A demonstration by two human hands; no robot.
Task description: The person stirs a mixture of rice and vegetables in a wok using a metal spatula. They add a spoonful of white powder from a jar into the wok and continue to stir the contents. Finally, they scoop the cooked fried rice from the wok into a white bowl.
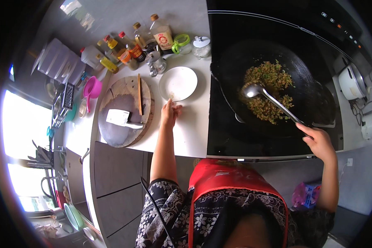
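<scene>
My right hand (319, 141) is closed around the handle of a metal ladle (279, 104). The ladle's bowl rests in chopped food with green bits (268, 76) inside a dark wok (300, 68) on the black stove. My left hand (170, 113) is at the near rim of a white plate (181, 82) on the counter, fingers partly curled; whether it grips the rim is unclear. Left of it, a cleaver (117, 117) lies on a round wooden chopping board (147, 93), with a pair of chopsticks (139, 96) along the board's right side.
Sauce bottles (162, 35), a green-lidded jar (182, 45), a white-lidded jar (201, 46) and a metal pot (155, 63) stand behind the plate. A pink ladle (92, 88) is left of the board. A white pot (352, 82) stands right of the stove.
</scene>
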